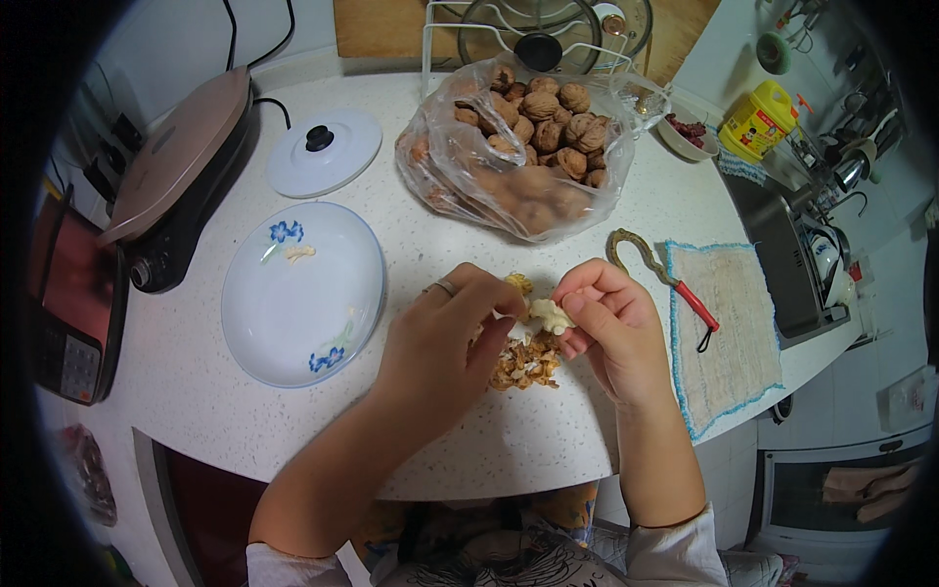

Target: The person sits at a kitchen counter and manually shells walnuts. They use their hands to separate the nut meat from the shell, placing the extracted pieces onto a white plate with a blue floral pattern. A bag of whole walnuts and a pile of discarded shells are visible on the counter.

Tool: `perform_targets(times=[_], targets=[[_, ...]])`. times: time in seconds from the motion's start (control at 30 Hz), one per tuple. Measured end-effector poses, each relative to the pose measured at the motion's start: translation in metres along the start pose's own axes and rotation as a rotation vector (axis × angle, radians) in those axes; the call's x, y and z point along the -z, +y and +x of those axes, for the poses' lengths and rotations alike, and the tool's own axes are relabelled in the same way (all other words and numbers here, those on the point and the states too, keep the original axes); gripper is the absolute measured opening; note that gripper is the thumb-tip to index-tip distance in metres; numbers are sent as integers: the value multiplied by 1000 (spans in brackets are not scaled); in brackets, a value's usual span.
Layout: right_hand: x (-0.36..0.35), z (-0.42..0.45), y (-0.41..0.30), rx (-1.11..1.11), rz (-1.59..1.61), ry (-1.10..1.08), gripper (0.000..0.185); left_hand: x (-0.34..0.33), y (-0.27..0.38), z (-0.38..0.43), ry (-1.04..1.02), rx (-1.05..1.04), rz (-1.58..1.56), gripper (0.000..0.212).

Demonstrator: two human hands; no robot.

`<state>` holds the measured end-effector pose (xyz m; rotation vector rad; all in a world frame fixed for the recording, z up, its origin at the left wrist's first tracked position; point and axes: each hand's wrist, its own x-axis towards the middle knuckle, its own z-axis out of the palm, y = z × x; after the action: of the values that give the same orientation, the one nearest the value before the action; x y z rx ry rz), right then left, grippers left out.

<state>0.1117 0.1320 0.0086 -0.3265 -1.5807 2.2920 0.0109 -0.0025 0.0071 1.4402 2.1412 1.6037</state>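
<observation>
Between thumb and fingertips, my right hand holds a pale peeled walnut kernel. My left hand, with a ring on one finger, meets it from the other side; its fingertips are pinched close to the kernel, and whether they grip anything is hidden. Below the hands lies a small heap of brown walnut skin scraps on the speckled countertop. Just beyond the fingers sits a yellowish kernel piece. To the left, a white plate with blue flowers bears a small kernel piece.
A clear plastic bag of whole walnuts stands at the back. On the right a red-handled nutcracker lies partly on a cloth beside the sink. At the left are a white lid and an electric griddle.
</observation>
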Motion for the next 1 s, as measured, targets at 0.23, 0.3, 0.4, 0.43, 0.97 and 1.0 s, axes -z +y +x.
perform_targets(times=[0.23, 0.3, 0.4, 0.43, 0.97, 1.0], targets=[[1, 0, 1, -6, -51, -7, 6, 4, -2, 0, 46, -143, 11, 10], [0, 0, 2, -18, -27, -19, 7, 1, -3, 1, 43, -125, -37, 12], [-1, 0, 2, -38, 32, -49, 8, -1, 1, 0, -21, -55, -68, 16], [-2, 0, 2, -46, 56, -61, 9, 0, 3, -1, -52, -25, -71, 18], [-4, 3, 7, 76, -25, 5, 15, 10, 3, -3, -50, -32, -7, 11], [-4, 2, 7, 55, -15, 1, 14, 8, 2, -4, -28, -33, -9, 11]])
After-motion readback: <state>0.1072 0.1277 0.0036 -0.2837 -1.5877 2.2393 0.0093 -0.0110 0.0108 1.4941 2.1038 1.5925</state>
